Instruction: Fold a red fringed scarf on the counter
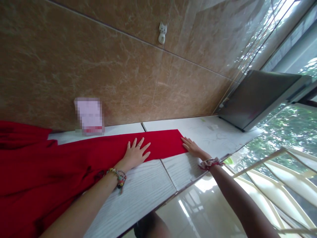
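A long red cloth (74,158) lies spread over a white wood-grain table (148,188), bunched in folds at the left and narrowing to a flat strip toward the right. My left hand (135,152) rests flat on the strip, fingers spread, with a ring on one finger and a beaded bracelet at the wrist. My right hand (193,148) lies flat at the strip's right end, fingertips touching the cloth's edge, with a scrunchie around the wrist.
A brown marble-tile wall (123,66) runs behind the table, with a small white cat-shaped hook (162,32). A blurred pink-white item (89,116) leans against the wall. A grey laptop (257,97) stands at the table's right end near windows. Glossy floor lies below.
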`<state>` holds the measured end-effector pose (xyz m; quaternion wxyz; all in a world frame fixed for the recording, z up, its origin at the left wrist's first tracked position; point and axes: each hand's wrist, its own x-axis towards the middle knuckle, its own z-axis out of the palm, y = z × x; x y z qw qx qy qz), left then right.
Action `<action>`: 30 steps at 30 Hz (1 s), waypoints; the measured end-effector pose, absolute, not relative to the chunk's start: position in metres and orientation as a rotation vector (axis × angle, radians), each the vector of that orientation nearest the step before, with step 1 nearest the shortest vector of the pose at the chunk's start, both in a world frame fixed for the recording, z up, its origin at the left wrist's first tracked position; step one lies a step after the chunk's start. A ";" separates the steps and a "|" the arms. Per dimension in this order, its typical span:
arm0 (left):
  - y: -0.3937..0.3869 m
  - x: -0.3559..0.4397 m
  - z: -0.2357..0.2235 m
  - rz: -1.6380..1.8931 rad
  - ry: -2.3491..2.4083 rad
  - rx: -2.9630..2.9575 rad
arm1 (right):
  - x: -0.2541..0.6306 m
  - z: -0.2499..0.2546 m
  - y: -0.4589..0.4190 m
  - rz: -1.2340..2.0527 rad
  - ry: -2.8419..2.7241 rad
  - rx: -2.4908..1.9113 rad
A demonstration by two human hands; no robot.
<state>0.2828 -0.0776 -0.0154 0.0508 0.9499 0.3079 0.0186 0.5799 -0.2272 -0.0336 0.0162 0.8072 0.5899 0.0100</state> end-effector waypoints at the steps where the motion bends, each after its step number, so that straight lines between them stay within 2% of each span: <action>1: -0.077 0.283 -0.016 0.056 0.937 2.886 | 0.587 -0.031 -0.231 0.044 1.767 2.528; 4: -0.076 0.283 -0.017 0.077 0.925 2.873 | 0.590 -0.023 -0.233 0.143 1.689 2.587; 7: -0.076 0.283 -0.016 0.104 0.918 2.861 | 0.564 -0.019 -0.217 0.235 1.850 2.632; 12: -0.075 0.269 -0.011 0.098 1.034 2.842 | 0.490 -0.017 -0.172 0.100 2.295 2.438; 17: -0.067 0.227 -0.008 -0.086 1.176 2.829 | 0.449 -0.019 -0.152 -0.001 2.397 2.296; 26: -0.079 0.207 -0.004 0.078 1.012 3.068 | 0.457 -0.022 -0.156 0.103 2.349 2.204; 30: -0.092 0.207 0.000 0.041 1.072 3.112 | 0.484 -0.023 -0.163 0.101 2.392 2.126</action>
